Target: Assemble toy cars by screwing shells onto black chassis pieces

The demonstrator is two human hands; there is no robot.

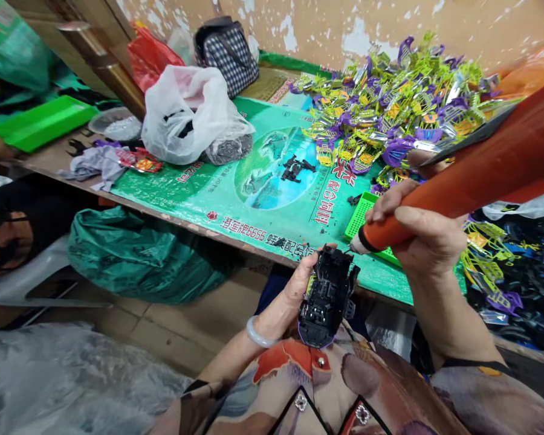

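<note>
While the left hand (292, 293) grips the black toy (324, 296) with closed fingers near the surface's (199, 211) edge, its long axis points away from the body. The right hand (428, 241) wraps the orange tool (471, 175), tip beside the toy's far right corner.

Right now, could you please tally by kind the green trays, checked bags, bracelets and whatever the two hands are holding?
Green trays: 2
Checked bag: 1
Bracelet: 1
Black toy body, left hand: 1
Orange-red tool, right hand: 1
Total: 6
</note>
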